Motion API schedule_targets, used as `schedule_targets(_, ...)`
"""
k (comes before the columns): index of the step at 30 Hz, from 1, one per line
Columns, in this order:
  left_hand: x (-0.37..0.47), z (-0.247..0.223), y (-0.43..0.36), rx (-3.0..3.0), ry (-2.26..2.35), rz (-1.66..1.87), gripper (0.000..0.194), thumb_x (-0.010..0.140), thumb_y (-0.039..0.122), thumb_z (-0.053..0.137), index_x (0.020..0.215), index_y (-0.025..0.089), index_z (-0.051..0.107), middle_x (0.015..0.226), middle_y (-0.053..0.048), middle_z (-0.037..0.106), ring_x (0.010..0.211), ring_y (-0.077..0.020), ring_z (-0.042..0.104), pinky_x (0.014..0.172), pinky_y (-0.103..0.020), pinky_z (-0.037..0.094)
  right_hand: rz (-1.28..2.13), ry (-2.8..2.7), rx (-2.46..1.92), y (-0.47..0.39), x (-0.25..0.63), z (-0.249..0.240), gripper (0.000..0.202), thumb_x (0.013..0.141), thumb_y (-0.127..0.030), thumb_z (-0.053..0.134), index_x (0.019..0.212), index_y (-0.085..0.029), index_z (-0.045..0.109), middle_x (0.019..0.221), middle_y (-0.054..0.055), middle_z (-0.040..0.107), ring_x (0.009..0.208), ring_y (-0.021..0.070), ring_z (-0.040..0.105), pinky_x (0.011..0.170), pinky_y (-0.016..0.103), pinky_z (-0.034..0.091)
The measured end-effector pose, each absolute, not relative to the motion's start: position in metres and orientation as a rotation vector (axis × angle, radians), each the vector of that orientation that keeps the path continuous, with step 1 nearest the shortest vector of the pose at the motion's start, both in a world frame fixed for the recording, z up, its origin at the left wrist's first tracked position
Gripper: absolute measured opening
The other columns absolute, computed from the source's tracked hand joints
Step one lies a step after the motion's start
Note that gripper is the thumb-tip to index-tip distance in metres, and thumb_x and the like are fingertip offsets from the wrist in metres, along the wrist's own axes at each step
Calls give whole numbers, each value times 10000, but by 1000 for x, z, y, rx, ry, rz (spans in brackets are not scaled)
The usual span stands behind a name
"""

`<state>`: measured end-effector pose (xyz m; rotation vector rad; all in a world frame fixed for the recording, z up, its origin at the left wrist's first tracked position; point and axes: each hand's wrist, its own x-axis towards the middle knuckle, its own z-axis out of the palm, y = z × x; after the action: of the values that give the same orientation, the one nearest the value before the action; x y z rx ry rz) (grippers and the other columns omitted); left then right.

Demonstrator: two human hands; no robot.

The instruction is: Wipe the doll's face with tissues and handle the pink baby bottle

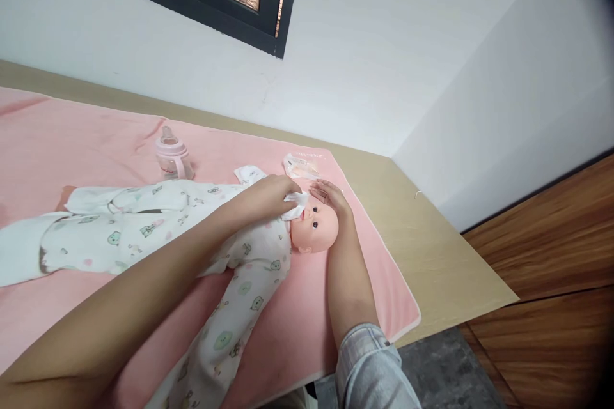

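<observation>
A baby doll (322,234) in a white patterned sleepsuit (158,223) lies on its back, its head toward the right. My left hand (273,197) pinches a white wipe (296,206) at the doll's mouth and chin. Around the far side of the doll's head curves my right hand (330,195), fingers extended and holding nothing. It lies beside the head; whether the palm touches it I cannot tell. Just beyond the hands is a small clear packet (300,166) with pale contents.
A pink baby bottle (173,156) with a handle stands behind the doll's body. Everything lies on a pink blanket (307,313) over a wooden table (422,255). A white wall (355,64) with a dark-framed window (268,25) rises behind; wood panels (551,255) are at right.
</observation>
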<state>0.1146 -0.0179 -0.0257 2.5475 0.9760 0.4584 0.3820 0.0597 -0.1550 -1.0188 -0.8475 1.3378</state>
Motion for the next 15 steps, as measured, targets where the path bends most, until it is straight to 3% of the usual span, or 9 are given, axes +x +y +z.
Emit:
schedule_targets(4,109,-26,-13,2500,1011,461,204,783,237,522,905,174,672,908,-57,718,799,-232,652,603,-273,384,1334,-861,-1000,59,382,-156,187,773,-137,744,909,-176,624,819,15,725,857,138,715,1031,325,547)
schedule_targets(10,104,-15,-22,2499,936,270,99,775,198,521,797,192,618,733,-1,660,646,-181,608,541,-265,361,1345,-868,-1000,59,382,-156,187,778,-132,733,920,-182,623,831,14,733,840,136,716,1018,323,559)
schedule_targets(15,106,-15,-27,2523,953,221,159,751,199,549,882,209,639,783,-9,673,685,-196,613,560,-271,365,1343,-847,-1044,60,383,-155,164,795,-130,708,932,-177,631,859,33,748,836,148,723,990,334,580)
